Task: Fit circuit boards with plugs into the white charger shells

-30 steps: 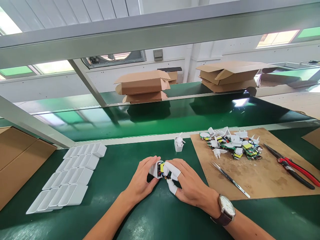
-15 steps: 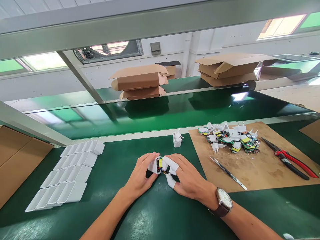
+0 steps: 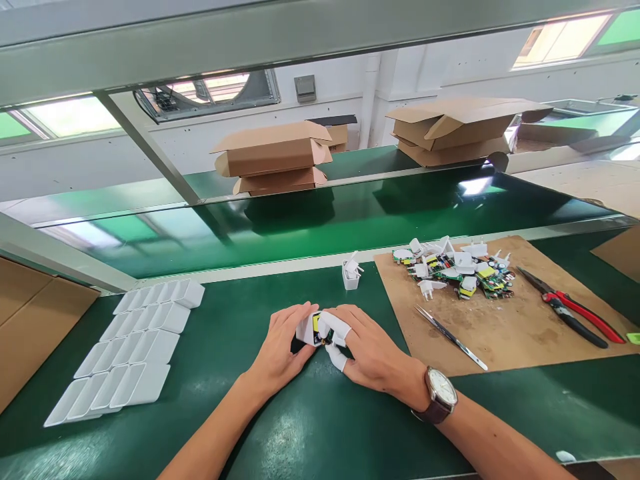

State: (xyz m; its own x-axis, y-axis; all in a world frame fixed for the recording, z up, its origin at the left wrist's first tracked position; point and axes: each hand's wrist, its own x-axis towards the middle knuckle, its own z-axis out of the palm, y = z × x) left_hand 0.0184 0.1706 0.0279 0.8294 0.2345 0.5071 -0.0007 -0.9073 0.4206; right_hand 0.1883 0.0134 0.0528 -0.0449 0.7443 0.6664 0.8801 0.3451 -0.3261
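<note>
My left hand is closed around a small white plastic charger housing, its open end facing right. At that opening, my right hand pinches a small circuit board with a yellow component, partly inside the housing. White finger covers wrap the right thumb and forefinger, which hide much of the board. Just beyond the hands stands a small white cup-like housing with white plug pieces in it.
Rows of white housings lie at left beside a cardboard box. To the right, a brown cardboard sheet bears a pile of circuit boards and plug parts, tweezers and red-handled pliers. Behind runs a green conveyor.
My right fingertips have come slightly closer to the housing with the board. The left hand keeps its grip. The whole view has shifted a little.
</note>
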